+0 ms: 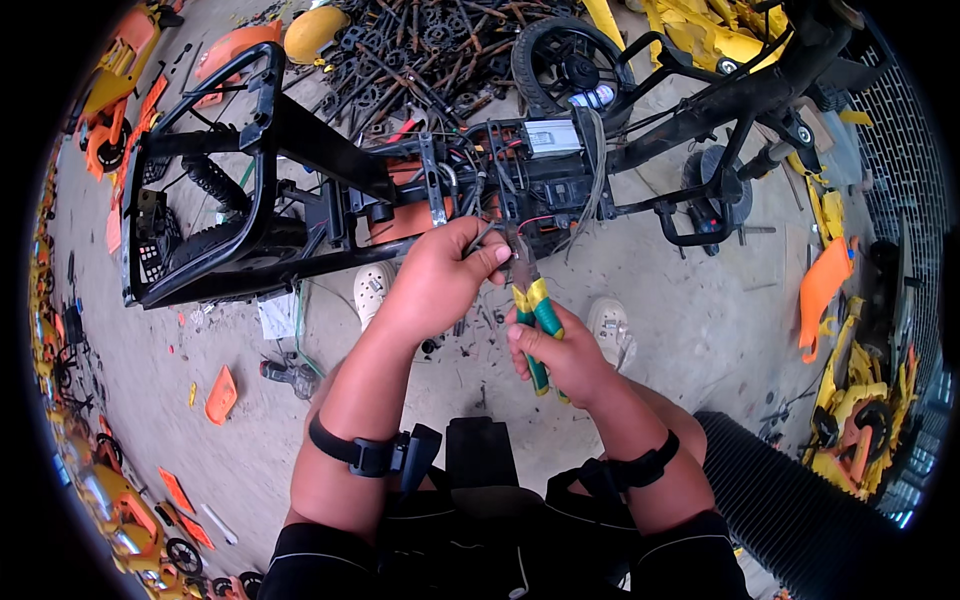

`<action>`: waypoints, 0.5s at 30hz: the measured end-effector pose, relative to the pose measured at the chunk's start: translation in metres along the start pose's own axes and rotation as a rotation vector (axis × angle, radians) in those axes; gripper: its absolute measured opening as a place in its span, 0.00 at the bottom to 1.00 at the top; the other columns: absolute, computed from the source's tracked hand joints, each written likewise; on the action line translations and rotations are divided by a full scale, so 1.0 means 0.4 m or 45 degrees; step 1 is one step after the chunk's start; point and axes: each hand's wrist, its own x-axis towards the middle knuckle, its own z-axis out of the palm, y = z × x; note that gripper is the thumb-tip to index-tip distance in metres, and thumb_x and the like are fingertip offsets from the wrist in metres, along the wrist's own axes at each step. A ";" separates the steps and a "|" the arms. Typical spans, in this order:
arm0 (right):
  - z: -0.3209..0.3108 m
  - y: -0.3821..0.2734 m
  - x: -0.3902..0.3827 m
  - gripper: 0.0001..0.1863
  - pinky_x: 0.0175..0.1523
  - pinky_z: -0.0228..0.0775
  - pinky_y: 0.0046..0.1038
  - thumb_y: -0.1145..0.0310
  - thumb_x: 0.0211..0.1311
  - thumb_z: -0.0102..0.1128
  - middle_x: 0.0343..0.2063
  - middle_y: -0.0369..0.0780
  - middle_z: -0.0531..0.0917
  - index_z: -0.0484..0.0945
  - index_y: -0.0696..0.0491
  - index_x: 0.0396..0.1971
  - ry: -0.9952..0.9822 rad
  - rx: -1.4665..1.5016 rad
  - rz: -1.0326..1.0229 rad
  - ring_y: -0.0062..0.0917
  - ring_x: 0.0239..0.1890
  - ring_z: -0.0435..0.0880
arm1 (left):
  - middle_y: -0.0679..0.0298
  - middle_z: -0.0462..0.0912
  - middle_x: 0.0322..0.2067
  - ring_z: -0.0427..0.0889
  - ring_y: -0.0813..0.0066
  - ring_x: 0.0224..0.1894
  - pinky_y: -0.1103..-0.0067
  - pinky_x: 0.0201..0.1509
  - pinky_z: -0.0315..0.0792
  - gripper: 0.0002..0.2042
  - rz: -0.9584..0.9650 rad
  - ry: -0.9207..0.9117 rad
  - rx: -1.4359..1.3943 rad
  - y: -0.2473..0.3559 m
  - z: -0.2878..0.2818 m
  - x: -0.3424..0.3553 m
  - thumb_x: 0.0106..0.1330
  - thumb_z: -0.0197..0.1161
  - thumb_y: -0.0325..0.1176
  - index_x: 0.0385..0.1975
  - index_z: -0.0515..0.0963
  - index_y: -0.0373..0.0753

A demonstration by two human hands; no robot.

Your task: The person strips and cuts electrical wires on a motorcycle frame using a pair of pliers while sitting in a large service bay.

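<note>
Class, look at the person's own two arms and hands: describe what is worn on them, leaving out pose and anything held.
Both hands, the left hand and the right hand, are bare, without gloves. Each forearm carries a black strap band with a buckle-like fitting, the left band and the right band. Black short sleeves start at the upper arms.

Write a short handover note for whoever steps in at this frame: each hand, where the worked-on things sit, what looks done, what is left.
Left hand: closed, fingers pinching a thin grey wire at the black metal vehicle frame lying on the concrete floor.
Right hand: gripping the yellow-and-green-handled pliers, nose pointed up at that wire bundle, below the grey rectangular control box.
Done: frame already stripped of its orange and yellow plastic panels, which lie scattered around.
Left: wiring and box remain attached; whether the pliers' jaws have closed on the wire cannot be told.
</note>
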 end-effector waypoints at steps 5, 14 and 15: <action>0.010 0.010 0.009 0.12 0.29 0.68 0.24 0.68 0.67 0.60 0.25 0.34 0.75 0.72 0.57 0.44 0.019 0.008 -0.019 0.17 0.24 0.75 | 0.64 0.81 0.24 0.78 0.80 0.29 0.78 0.34 0.71 0.06 -0.040 0.070 0.059 0.025 0.004 -0.014 0.69 0.62 0.29 0.36 0.78 0.32; 0.033 0.030 0.012 0.15 0.34 0.74 0.34 0.66 0.65 0.61 0.27 0.43 0.82 0.72 0.57 0.46 0.523 -0.951 -0.306 0.31 0.27 0.83 | 0.55 0.81 0.34 0.80 0.57 0.36 0.71 0.41 0.73 0.05 0.493 0.411 0.568 0.012 0.032 -0.024 0.59 0.65 0.20 0.32 0.76 0.31; 0.038 0.028 0.013 0.14 0.34 0.73 0.32 0.67 0.65 0.60 0.26 0.41 0.81 0.72 0.57 0.46 0.589 -1.043 -0.310 0.27 0.27 0.82 | 0.55 0.81 0.37 0.80 0.54 0.39 0.69 0.42 0.74 0.05 0.503 0.427 0.582 0.008 0.037 -0.024 0.59 0.65 0.20 0.32 0.76 0.31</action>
